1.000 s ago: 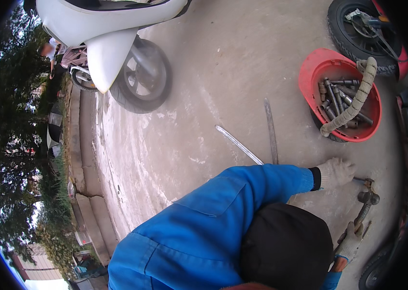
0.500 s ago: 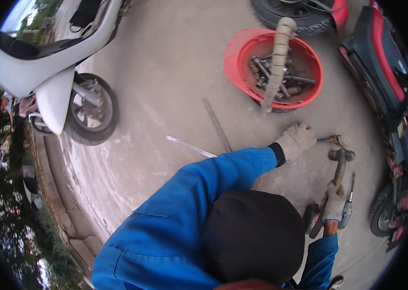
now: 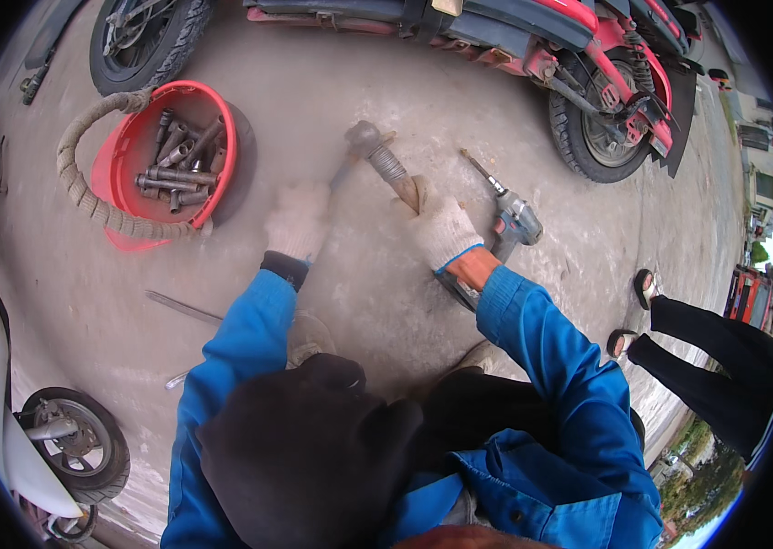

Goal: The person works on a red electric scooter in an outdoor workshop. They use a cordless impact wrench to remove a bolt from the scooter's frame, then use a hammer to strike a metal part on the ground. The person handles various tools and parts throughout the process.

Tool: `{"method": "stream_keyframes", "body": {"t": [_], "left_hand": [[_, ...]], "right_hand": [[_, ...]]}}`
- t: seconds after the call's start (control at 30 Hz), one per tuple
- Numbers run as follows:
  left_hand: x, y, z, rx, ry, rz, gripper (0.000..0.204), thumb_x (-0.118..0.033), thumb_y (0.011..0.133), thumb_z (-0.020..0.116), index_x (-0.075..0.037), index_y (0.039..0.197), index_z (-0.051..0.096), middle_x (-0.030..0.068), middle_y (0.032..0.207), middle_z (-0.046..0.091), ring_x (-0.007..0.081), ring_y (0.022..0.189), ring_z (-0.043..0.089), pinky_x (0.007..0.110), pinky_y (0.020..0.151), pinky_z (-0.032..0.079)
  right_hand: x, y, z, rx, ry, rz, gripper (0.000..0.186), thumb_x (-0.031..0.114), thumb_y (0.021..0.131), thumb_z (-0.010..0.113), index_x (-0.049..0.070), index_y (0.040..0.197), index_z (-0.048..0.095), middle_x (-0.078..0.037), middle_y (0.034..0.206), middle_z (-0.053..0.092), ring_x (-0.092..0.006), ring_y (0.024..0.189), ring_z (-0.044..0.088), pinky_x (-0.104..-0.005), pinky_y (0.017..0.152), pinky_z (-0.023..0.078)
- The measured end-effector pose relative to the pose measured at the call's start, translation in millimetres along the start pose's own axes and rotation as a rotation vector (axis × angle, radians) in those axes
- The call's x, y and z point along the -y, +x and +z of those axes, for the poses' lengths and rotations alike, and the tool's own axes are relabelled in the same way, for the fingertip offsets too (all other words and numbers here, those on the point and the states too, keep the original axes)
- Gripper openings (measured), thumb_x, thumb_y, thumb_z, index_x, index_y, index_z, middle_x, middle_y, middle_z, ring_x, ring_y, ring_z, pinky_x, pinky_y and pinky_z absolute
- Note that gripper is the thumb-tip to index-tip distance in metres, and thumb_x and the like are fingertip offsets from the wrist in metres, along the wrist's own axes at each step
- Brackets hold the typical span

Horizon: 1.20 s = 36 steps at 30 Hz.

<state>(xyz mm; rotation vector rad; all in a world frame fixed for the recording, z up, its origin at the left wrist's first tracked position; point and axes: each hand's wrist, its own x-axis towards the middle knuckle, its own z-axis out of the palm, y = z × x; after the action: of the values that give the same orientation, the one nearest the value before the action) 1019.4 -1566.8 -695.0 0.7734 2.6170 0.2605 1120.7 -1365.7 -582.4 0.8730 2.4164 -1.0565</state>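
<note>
Out on grey concrete, near red tub of metal parts. Gripping thin rod in closed, blurred left hand; clasping hammer tight in right hand, head near rod's far end. Best to keep rod steady, hammer square. Versus half-second earlier: swung-round view, tub now toward left.

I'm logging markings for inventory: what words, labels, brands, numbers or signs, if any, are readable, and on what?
No text is readable.
White patch on the red bike: too small to read.
Power tool: any marking too small to read.
Hammer: none visible.
Rod: blurred, none visible.
</note>
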Motion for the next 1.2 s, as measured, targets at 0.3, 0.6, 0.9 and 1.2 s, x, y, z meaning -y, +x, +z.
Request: {"method": "stream_keyframes", "body": {"t": [0.3, 0.6, 0.9, 1.2], "left_hand": [[13, 1, 10, 0.028, -0.058, 0.017, 0.021, -0.028, 0.106, 0.065, -0.009, 0.115, 0.069, 0.0147, 0.124, 0.070, 0.0425, 0.113, 0.072, 0.060, 0.090, 0.062], [1, -3, -5, 0.006, 0.016, 0.000, 0.018, -0.025, 0.105, 0.064, -0.009, 0.114, 0.068, 0.0149, 0.121, 0.070, 0.0425, 0.110, 0.074, 0.059, 0.086, 0.063], [6, 7, 0, 0.047, -0.061, -0.058, 0.019, -0.024, 0.104, 0.067, -0.009, 0.115, 0.070, 0.0170, 0.123, 0.072, 0.0451, 0.112, 0.075, 0.061, 0.087, 0.062], [10, 6, -5, 0.025, -0.108, -0.094, 0.021, -0.021, 0.106, 0.062, -0.009, 0.120, 0.071, 0.0176, 0.120, 0.074, 0.0425, 0.111, 0.075, 0.057, 0.089, 0.063]], "right_hand": [[35, -17, -42, -0.127, 0.047, -0.127, 0.046, 0.030, 0.103, 0.076, 0.003, 0.138, 0.068, -0.026, 0.101, 0.077, -0.0372, 0.097, 0.078, -0.0466, 0.087, 0.060], [36, -33, -38, -0.339, 0.106, -0.522, 0.037, 0.028, 0.102, 0.080, 0.005, 0.129, 0.069, -0.022, 0.109, 0.079, -0.0401, 0.097, 0.079, -0.0481, 0.084, 0.062], [0, 16, -7, -0.063, -0.047, -0.046, 0.041, 0.038, 0.101, 0.077, 0.002, 0.120, 0.069, -0.023, 0.091, 0.075, -0.0397, 0.087, 0.076, -0.0511, 0.080, 0.058], [93, -42, -85, -0.577, 0.145, -0.540, 0.032, 0.023, 0.100, 0.085, 0.002, 0.122, 0.072, -0.011, 0.094, 0.078, -0.0242, 0.080, 0.074, -0.0388, 0.078, 0.060]]}}
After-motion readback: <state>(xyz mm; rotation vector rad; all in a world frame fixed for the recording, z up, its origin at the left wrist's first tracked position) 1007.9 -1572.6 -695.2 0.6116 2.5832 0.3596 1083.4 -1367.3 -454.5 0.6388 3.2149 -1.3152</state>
